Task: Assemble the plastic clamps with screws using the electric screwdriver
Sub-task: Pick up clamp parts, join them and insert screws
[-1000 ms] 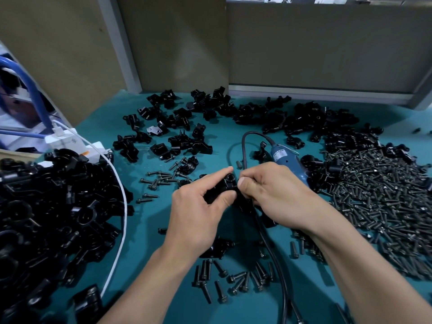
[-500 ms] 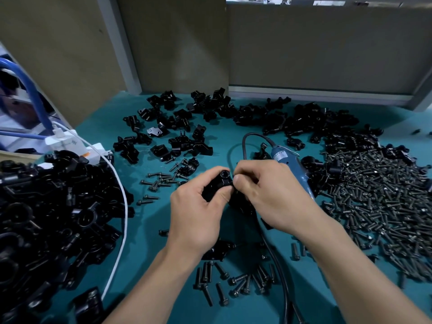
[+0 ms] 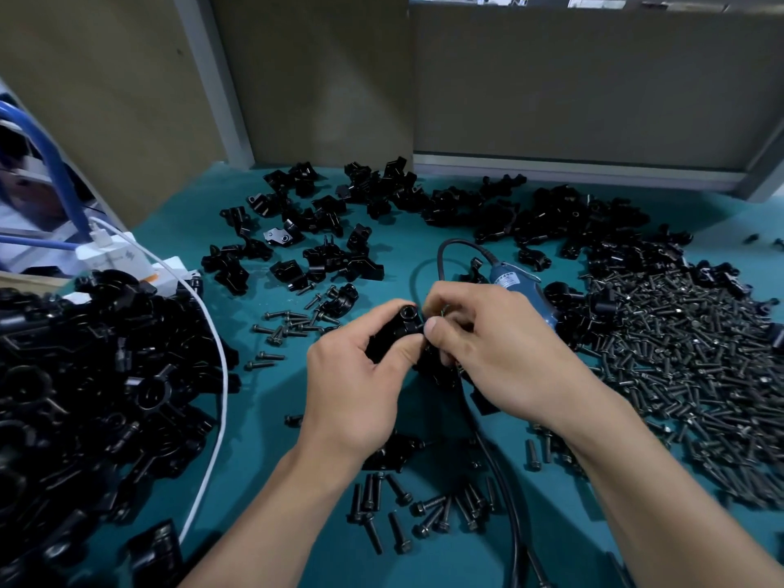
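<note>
Left hand [image 3: 356,388] grips a black plastic clamp [image 3: 396,328] above a teal worktable [image 3: 271,451], thumb and curled fingers wrapped round its body, while the right hand [image 3: 505,358] meets it from the right, thumb and bent forefinger pinching at the clamp's edge; what sits between them is too small to make out. Far left of the clamp lies a deep heap of black clamps [image 3: 85,396], bordered by a white cable [image 3: 224,384] that runs up to a white charger [image 3: 114,258]. Just left of the clamp a few loose screws [image 3: 288,324] lie scattered, with clamp parts [image 3: 322,231] spread behind them. Below the clamp, a cluster of screws [image 3: 424,511] rests beside a black cord [image 3: 492,460]. Right of the clamp, the blue electric screwdriver [image 3: 522,290] shows behind the right hand; whether that hand touches it cannot be told. Far right spreads a broad pile of screws [image 3: 679,367]
</note>
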The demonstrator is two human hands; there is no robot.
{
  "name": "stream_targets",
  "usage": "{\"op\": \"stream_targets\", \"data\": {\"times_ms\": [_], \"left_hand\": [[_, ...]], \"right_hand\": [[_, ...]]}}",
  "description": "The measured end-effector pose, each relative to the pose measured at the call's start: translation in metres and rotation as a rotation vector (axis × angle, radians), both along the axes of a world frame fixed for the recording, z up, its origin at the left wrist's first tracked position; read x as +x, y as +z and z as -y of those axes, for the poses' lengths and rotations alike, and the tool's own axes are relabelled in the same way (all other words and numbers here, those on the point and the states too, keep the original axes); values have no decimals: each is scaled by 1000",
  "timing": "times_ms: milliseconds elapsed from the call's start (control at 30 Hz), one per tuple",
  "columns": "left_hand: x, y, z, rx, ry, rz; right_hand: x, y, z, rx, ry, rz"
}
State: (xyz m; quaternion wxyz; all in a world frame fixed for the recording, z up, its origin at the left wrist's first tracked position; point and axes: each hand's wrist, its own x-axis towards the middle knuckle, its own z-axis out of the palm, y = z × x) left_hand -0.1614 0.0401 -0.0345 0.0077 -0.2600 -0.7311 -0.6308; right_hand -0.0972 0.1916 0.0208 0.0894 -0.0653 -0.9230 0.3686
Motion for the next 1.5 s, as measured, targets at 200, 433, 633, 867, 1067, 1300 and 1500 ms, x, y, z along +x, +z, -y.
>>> {"op": "stream_targets", "data": {"times_ms": [200,433,633,867,1067,1300,1500], "left_hand": [[-2,-1,3,17,-65,-40],[1,-6,0,-34,22,-139],[2,-1,-3,-45,-28,-125],[-1,-4,-3,-10,-43,-49],[-2,-4,0,17,-74,-17],[-8,-16,-4,0,36,173],[-9,-16,-7,42,16,234]], "right_hand": [[-3,-10,6,17,-16,-85],[-4,-10,0,-7,-22,34],[-3,-1,-6,-73,-20,83],[-4,0,-5,-126,-9,91],[-3,-4,0,-13,-32,64],[6,11,-33,502,-632,230],[5,-3,-42,525,-646,587]]}}
